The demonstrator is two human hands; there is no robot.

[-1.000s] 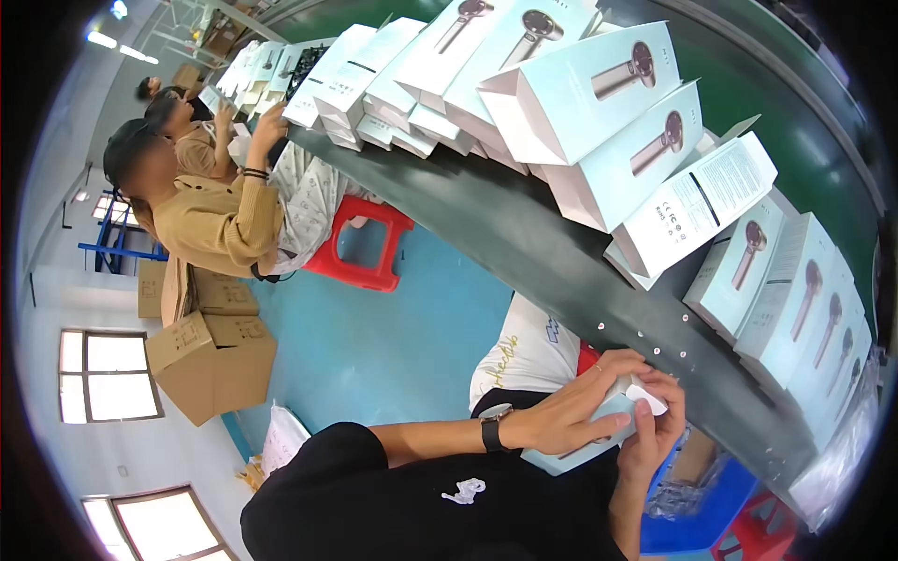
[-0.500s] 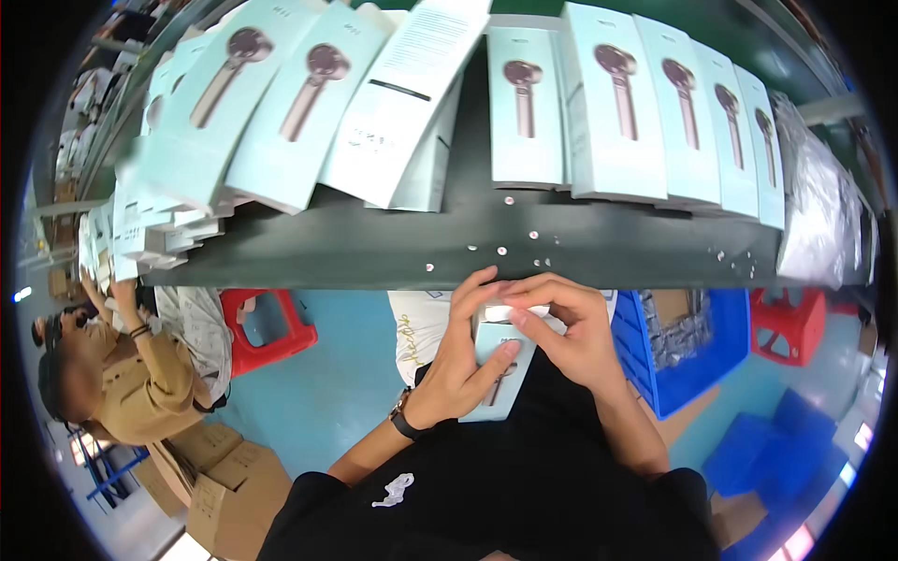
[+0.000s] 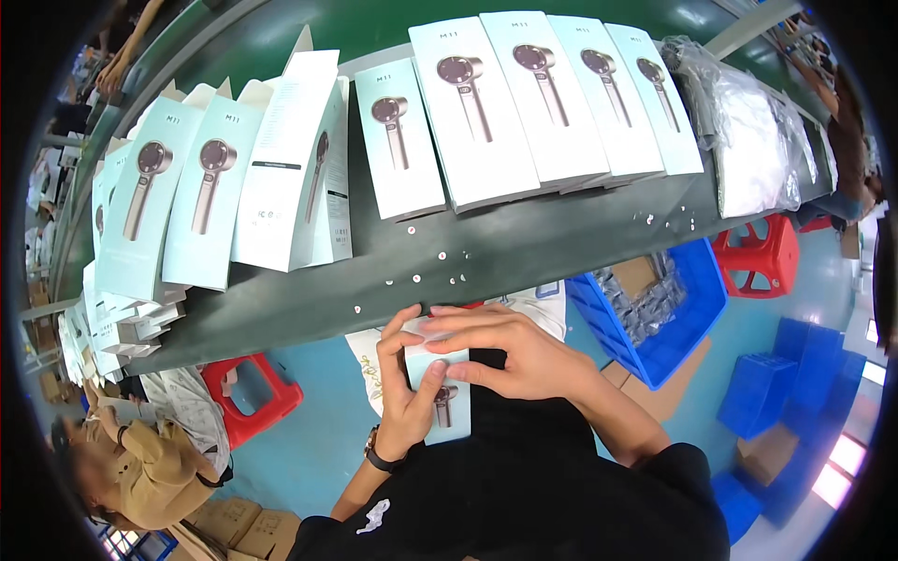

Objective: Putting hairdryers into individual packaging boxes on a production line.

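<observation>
A pale mint-green carton (image 3: 455,423), printed with a round-headed handled device, is upright in front of my body, just below the table edge. My left hand (image 3: 408,397) is wrapped round its left side, thumb across the front panel. From the right, my right hand (image 3: 519,355) lays its fingers over the carton's top end, with the thumb against the upper front. Both hands hide most of the top, so how its flaps sit is hard to see.
Matching cartons (image 3: 477,112) stand in two rows on the dark table (image 3: 318,323), with small round white pieces (image 3: 416,279) scattered nearby. Plastic-wrapped stacks (image 3: 748,140) lie at right. A blue crate (image 3: 673,332), red stools (image 3: 248,397) and a co-worker (image 3: 159,449) at left surround me.
The view has turned, so the table scene sits shifted and tilted. My right hand has moved further across the carton's top, and the white flap seen there before is now mostly covered.
</observation>
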